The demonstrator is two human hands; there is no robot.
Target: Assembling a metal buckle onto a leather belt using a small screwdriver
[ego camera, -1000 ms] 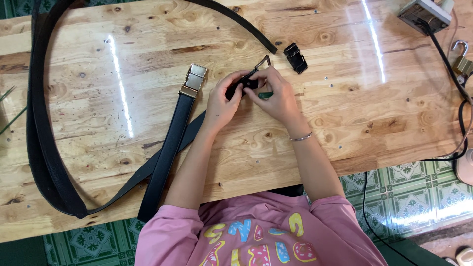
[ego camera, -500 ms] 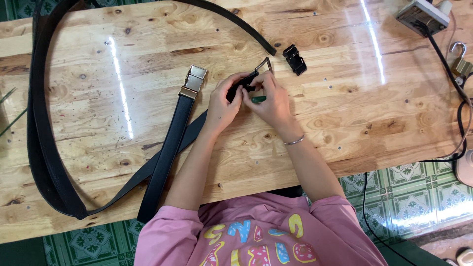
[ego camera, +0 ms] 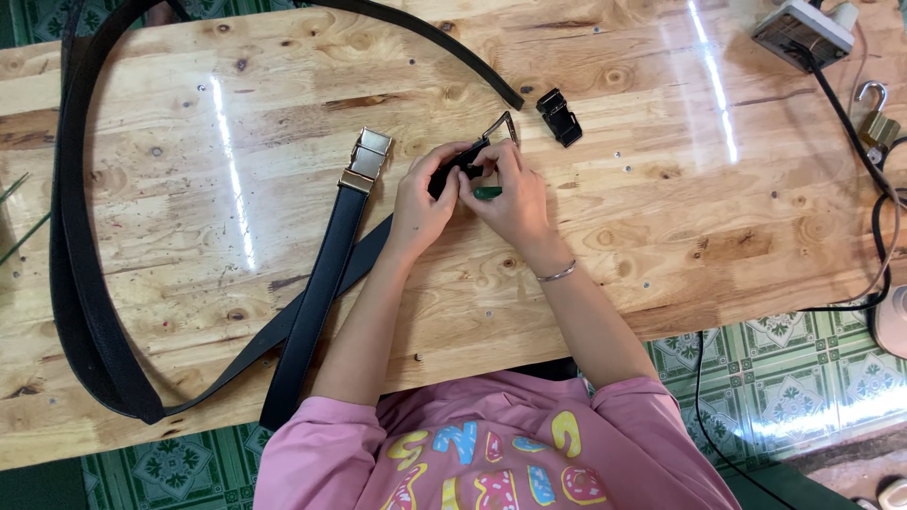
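Note:
My left hand [ego camera: 419, 206] pinches the end of a black belt [ego camera: 370, 247] where a metal frame buckle [ego camera: 501, 130] sticks out above my fingers. My right hand [ego camera: 513, 196] presses against the same belt end and holds a small green-handled tool [ego camera: 487, 193] at it. That belt runs down-left under my left forearm and loops around the table's left side [ego camera: 80, 283]. A second black belt [ego camera: 316, 283] with a silver and gold box buckle [ego camera: 366, 159] lies just left of my left hand.
A small black clip [ego camera: 559, 117] rests on the wooden table [ego camera: 661, 189] right of the buckle. At the far right are a power strip [ego camera: 801, 30], a brass padlock [ego camera: 877, 121] and black cables [ego camera: 850, 132]. Green patterned floor tiles [ego camera: 803, 378] show below the table edge.
Both hands shifted slightly on the belt end; the frame buckle stays raised above my fingers. The belts on the table have not moved.

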